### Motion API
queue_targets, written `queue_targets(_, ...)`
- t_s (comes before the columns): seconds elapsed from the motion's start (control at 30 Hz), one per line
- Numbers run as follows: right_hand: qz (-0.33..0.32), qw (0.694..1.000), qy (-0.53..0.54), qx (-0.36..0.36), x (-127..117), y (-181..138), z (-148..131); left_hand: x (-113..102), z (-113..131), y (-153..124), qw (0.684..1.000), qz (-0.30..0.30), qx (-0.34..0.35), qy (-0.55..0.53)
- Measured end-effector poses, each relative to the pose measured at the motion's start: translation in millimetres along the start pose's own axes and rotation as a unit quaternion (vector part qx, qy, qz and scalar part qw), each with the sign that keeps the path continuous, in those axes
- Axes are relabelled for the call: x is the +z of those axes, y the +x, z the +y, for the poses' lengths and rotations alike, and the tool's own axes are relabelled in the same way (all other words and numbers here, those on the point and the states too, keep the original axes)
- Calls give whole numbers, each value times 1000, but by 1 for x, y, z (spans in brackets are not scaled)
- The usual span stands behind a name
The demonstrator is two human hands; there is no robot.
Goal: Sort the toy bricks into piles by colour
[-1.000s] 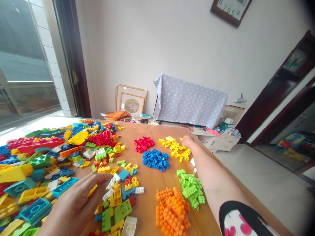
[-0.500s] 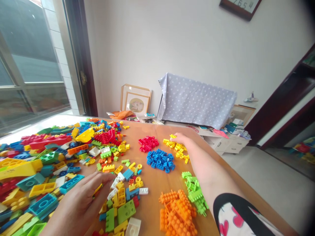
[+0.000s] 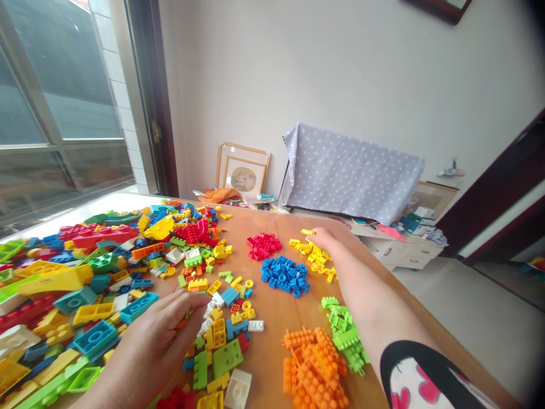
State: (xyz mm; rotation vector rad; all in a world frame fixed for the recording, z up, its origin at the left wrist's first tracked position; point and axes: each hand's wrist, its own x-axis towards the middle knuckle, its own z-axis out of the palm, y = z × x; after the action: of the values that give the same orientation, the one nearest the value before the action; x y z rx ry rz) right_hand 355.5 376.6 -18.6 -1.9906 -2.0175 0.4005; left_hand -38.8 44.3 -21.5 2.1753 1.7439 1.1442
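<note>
My right hand (image 3: 324, 240) reaches out to the far side of the table and pinches a small yellow toy brick (image 3: 307, 232) over the pile of yellow bricks (image 3: 319, 258). At the left, my left hand (image 3: 164, 332) hovers low over mixed bricks, its thumb and fingers curled together. Whatever its fingertips hold, if anything, is hidden. Just beyond those fingertips lie white bricks (image 3: 218, 299) and a blue brick (image 3: 230, 295).
Separate piles of red (image 3: 264, 246), blue (image 3: 284, 276), lime green (image 3: 344, 332) and orange bricks (image 3: 315, 369) sit on the wooden table (image 3: 259, 363). A large mixed heap (image 3: 102, 264) covers the left side. Beyond stands a cloth-covered object (image 3: 353, 170).
The view has turned slightly left, so everything sits further right. Both hands keep nearly the same places over the bricks; the right still holds the yellow brick.
</note>
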Motion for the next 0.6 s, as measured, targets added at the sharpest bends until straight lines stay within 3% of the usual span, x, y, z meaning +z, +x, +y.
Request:
queue_targets(0.2,20,997,71,7,-17,-17,1,1,0,0,1000,7,10,16)
queue_targets(0.33,34,985,169,12,-36,-40,-12,0,-1,0,1000,4,11,18)
queue_targets(0.47,6,957,290,-23,-45,-64,-58,1,-2,1,1000,-4,12,20)
queue_targets(0.6,-84,918,376,-88,-26,-92,-139,1,-1,1,999,-28,21,34)
